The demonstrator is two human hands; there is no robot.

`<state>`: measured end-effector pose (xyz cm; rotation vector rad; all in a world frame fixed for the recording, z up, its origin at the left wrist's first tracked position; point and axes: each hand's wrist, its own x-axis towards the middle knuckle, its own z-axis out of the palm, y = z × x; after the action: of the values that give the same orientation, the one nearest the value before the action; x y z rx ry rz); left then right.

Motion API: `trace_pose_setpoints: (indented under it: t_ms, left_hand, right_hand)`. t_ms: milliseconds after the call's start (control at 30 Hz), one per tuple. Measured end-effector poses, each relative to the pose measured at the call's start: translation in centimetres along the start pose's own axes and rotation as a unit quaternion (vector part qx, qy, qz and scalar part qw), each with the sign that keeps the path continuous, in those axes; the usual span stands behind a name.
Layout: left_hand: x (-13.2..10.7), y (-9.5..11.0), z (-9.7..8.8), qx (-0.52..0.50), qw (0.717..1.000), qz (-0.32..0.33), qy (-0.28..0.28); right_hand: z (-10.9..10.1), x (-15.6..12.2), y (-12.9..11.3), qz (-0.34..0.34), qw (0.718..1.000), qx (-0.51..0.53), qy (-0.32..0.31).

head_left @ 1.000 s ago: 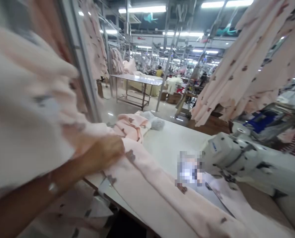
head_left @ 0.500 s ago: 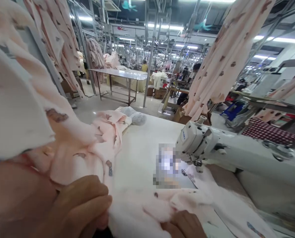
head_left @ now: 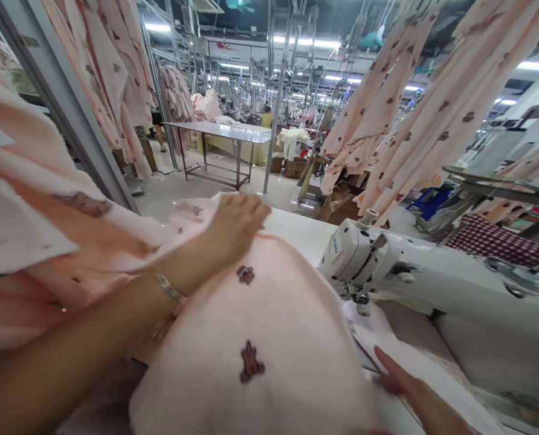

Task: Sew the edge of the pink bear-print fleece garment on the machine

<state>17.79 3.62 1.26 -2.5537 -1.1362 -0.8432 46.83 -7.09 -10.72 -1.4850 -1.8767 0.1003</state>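
A pale pink printed fabric (head_left: 260, 326) billows up over the white sewing table (head_left: 303, 232) in front of me. My left hand (head_left: 235, 226) reaches forward over the top of the fabric, fingers curled onto its far edge; a bracelet sits on the wrist. My right hand (head_left: 414, 393) lies low at the bottom right, fingers stretched flat on the pale cloth beside the needle area. The white sewing machine (head_left: 364, 260) stands just right of the fabric.
Pink printed garments (head_left: 414, 103) hang overhead on the right and more (head_left: 101, 84) on the left beside a grey post (head_left: 65, 109). A metal table (head_left: 224, 136) stands on the floor beyond. Other workers sit far back.
My left hand went from gripping the fabric near my body to reaching forward across the table. The fabric has puffed up and covers the table front. My right hand has opened flat.
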Motion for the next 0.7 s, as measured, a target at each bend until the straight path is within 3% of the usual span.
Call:
trace_pose_setpoints:
  t_ms: [67, 133, 233, 333, 467, 567, 633, 700]
  left_hand:
    - [-1.3, 3.1, 2.7, -0.007, 0.999, 0.024, -0.044]
    - [-4.3, 6.0, 5.4, -0.055, 0.984, 0.069, -0.155]
    - [-9.5, 7.9, 7.9, -0.103, 0.959, 0.108, -0.239]
    - [-11.8, 7.6, 8.1, -0.146, 0.935, 0.116, -0.303]
    - [-10.3, 7.0, 7.5, -0.164, 0.909, 0.076, -0.377]
    - [-9.4, 7.7, 7.2, -0.200, 0.906, 0.061, -0.369]
    - [-9.3, 8.7, 6.8, -0.243, 0.907, 0.045, -0.340]
    - [-9.2, 10.1, 6.4, -0.301, 0.898, 0.022, -0.319]
  right_hand:
    - [0.0, -0.4, -0.2, 0.008, 1.000, -0.008, -0.007]
    - [0.1, -0.8, -0.2, 0.018, 1.000, -0.019, -0.013]
    - [0.0, -2.2, -0.5, 0.032, 0.998, -0.041, -0.022]
    - [-1.0, -4.5, -1.2, 0.038, 0.996, -0.070, -0.035]
    - [-2.7, -7.0, -1.3, 0.068, 0.986, -0.150, -0.041]
    - [-3.4, -6.9, -1.5, 0.140, 0.961, -0.216, -0.100]
    - [-4.1, -6.1, -2.7, 0.162, 0.971, -0.132, -0.114]
    - [-5.4, -5.4, -4.5, 0.178, 0.984, 0.019, -0.023]
